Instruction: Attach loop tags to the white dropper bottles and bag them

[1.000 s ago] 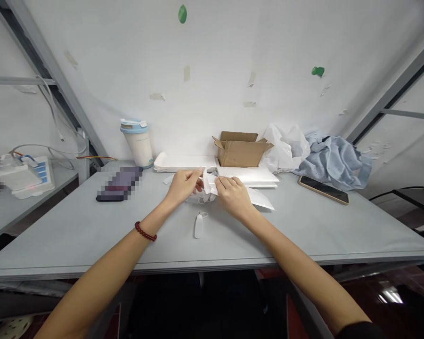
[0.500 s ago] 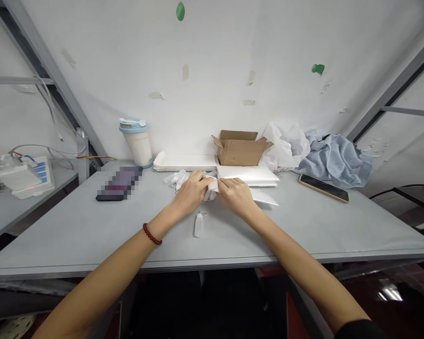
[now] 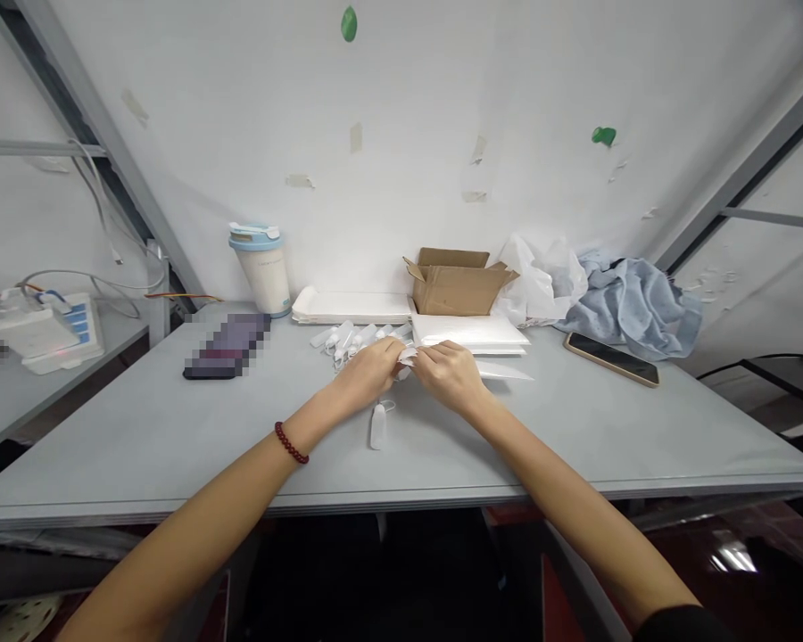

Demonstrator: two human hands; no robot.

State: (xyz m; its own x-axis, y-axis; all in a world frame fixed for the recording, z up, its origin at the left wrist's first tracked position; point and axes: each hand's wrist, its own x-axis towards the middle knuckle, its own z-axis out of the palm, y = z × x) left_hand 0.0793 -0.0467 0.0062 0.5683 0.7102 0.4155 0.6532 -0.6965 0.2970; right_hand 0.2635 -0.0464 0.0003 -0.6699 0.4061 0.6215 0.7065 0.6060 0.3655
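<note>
My left hand [image 3: 369,374] and my right hand [image 3: 450,374] meet over the middle of the grey table [image 3: 140,437], both with fingers pinched on a small white packet [image 3: 406,358] held between them. Several small white plastic pieces [image 3: 354,339] lie in a loose row just behind my left hand. One more white piece with a loop [image 3: 378,426] lies flat on the table just in front of my hands. A flat white bag [image 3: 509,370] sticks out to the right from under my right hand.
An open cardboard box [image 3: 456,283] sits on stacked white trays [image 3: 354,307] at the back. A lidded cup [image 3: 260,267] stands back left, a dark blurred item [image 3: 227,346] beside it. A phone [image 3: 612,358], a blue cloth [image 3: 633,299] and white plastic wrap [image 3: 542,276] lie at the right.
My hands have come together and lowered toward the table. The white packet is now bunched small between my fingers, and several small white pieces now show behind my left hand.
</note>
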